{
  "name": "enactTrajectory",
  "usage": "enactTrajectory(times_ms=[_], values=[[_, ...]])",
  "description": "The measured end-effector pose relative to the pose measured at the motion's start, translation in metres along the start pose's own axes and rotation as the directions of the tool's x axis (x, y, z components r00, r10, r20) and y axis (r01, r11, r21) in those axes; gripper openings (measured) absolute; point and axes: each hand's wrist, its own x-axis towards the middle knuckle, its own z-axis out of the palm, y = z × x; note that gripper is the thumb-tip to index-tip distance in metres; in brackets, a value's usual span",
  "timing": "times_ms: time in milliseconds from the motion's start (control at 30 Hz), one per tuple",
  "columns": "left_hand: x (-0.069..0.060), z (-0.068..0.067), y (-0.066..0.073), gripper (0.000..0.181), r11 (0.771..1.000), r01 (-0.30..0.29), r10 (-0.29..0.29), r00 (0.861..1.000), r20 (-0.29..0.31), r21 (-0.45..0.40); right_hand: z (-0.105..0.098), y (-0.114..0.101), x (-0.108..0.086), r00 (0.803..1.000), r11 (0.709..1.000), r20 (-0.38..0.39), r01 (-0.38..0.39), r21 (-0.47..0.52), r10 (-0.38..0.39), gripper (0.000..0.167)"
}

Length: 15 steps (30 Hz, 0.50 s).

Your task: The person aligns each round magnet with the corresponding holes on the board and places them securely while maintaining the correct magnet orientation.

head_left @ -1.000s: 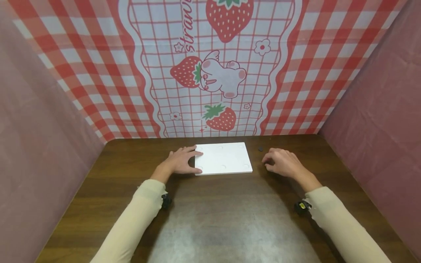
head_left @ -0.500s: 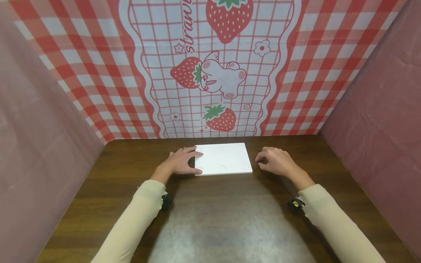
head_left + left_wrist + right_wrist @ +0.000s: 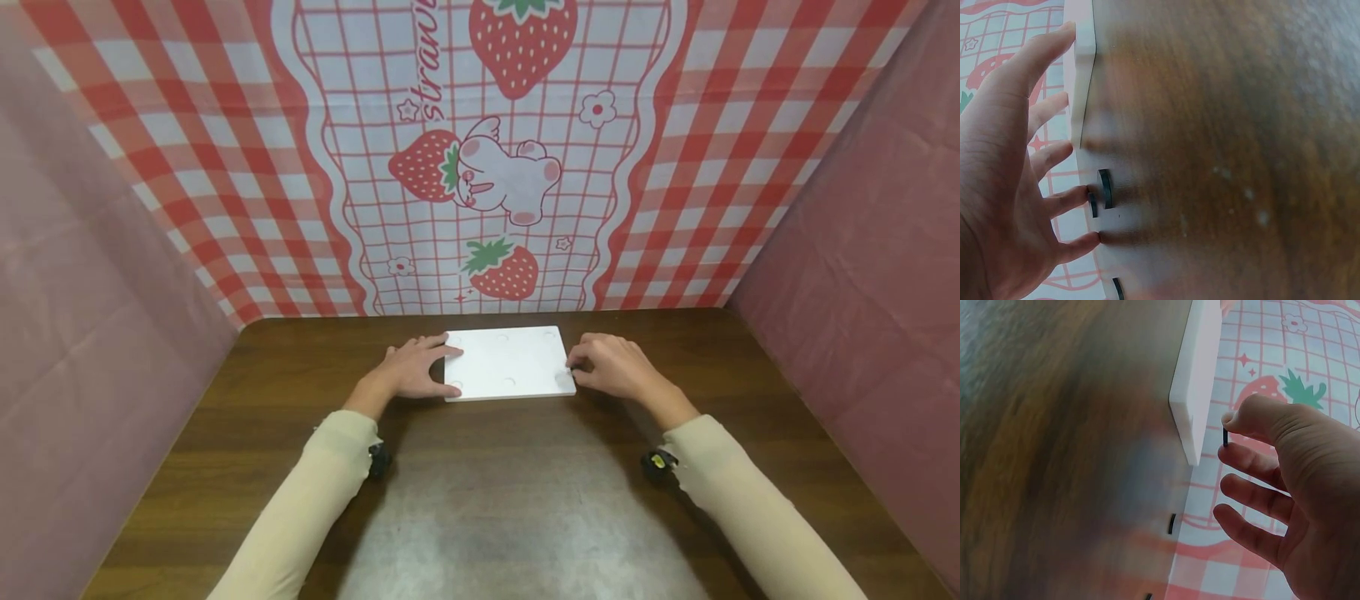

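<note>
A white board with several shallow round recesses lies on the wooden table. My left hand spreads its fingers at the board's left edge, thumb and fingertips resting on it; the left wrist view shows the same hand against the board's side. At the board's right edge is my right hand. In the right wrist view, this hand pinches a small black disc edge-on between thumb and index finger, beside the board's corner, with the other fingers loosely bent.
Several dark discs lie on the table: the left wrist view shows one disc near my fingers and another lower down. A dark piece lies beyond the board in the right wrist view. A checked strawberry cloth hangs behind the table.
My right hand has moved left, from the table right of the board to its right edge. My left hand and the board have stayed in place.
</note>
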Motion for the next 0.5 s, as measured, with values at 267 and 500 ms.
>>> enactTrajectory(times_ms=[267,500], values=[[-0.001,0.000,0.000,0.087,1.000,0.000,0.000,1.000,0.002,0.004,0.003,-0.009,0.006,1.000,1.000,0.001,0.019,0.007,-0.019,0.017],[0.000,0.001,-0.001,0.087,1.000,0.001,-0.001,1.000,-0.002,0.000,0.006,-0.014,0.011,0.999,0.999,-0.005,0.038,0.005,-0.038,0.016]])
